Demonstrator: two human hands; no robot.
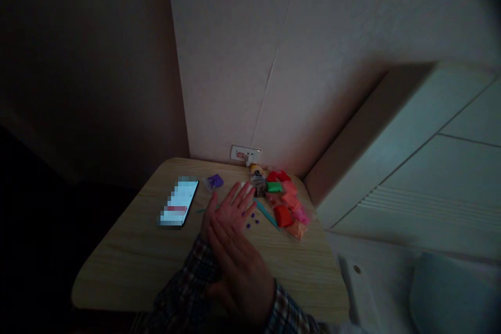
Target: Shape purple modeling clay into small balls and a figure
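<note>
My left hand (230, 213) is palm up above the table, its fingers stretched and spread. Across its palm and heel lies my right hand (246, 267), palm down with straight fingers. Whether anything sits between the two palms is hidden. Several small purple balls (257, 222) lie just right of my left fingers. Beside them a thin turquoise stick (267, 214) rests at a slant, partly near the fingertips. A purple packet (215, 181) lies beyond my left thumb.
Clay-like packets in red (283, 216), green (274, 187), peach (297, 229) and other colours crowd the right of the wooden table (129, 266). A lit phone (179, 202) lies on the left. Behind is a wall socket (246, 154); a white cabinet (391, 167) stands right.
</note>
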